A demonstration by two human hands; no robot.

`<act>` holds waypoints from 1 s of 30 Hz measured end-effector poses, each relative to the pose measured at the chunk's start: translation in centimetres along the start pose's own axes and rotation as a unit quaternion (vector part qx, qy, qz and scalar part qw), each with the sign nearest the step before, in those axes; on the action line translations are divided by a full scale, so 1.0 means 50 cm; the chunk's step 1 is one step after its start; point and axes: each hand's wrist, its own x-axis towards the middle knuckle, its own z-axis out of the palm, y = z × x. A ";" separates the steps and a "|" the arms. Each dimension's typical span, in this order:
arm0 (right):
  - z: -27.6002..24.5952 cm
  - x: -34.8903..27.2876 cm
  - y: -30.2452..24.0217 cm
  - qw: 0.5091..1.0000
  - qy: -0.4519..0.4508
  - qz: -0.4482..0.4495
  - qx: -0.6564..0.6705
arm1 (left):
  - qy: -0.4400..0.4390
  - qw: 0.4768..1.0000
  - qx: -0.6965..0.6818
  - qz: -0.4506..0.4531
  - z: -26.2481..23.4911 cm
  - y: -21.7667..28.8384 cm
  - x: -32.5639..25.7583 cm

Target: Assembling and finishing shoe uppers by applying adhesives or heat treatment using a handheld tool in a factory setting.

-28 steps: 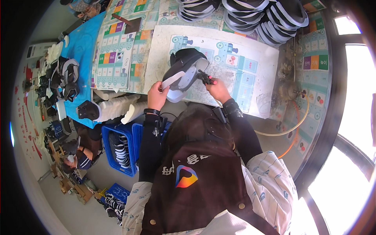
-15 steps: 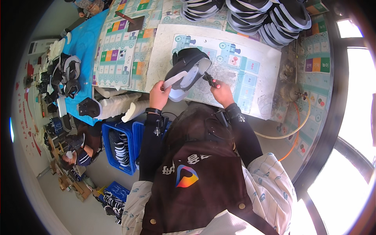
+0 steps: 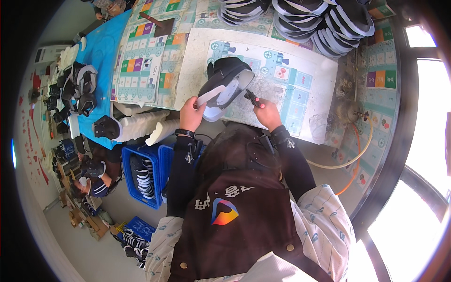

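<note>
My left hand [image 3: 191, 114] grips a black shoe with a white sole [image 3: 224, 85], holding it tilted above the table's near edge, sole side turned toward me. My right hand [image 3: 266, 113] holds a small dark tool with a red handle [image 3: 254, 99], its tip next to the shoe's sole. Both hands work over a worn white mat printed with train pictures [image 3: 305, 89].
Stacks of black-and-white soles [image 3: 324, 19] fill the table's far side. A coloured grid mat [image 3: 145, 61] lies to the left, and a blue cloth with shoes [image 3: 82, 87]. Blue crates with soles [image 3: 143, 174] stand below the table. An orange hose [image 3: 359, 150] curves at right. Another person [image 3: 91, 181] sits at lower left.
The shoe has been turned a little in my left hand, and my right hand with the tool has shifted slightly along the sole. My head view has barely moved.
</note>
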 end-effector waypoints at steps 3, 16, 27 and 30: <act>0.010 -0.003 0.007 0.999 -0.039 0.019 0.024 | 0.005 1.000 0.001 0.000 0.001 0.001 0.003; 0.011 0.002 0.014 1.000 0.011 -0.009 0.008 | 0.006 1.000 0.004 0.003 0.002 -0.002 -0.002; 0.018 0.008 0.007 0.990 -0.054 0.038 0.129 | 0.012 1.000 0.015 0.015 0.003 -0.002 -0.004; 0.010 0.003 -0.002 0.973 -0.185 0.025 0.136 | 0.012 1.000 0.024 0.010 0.004 -0.006 -0.006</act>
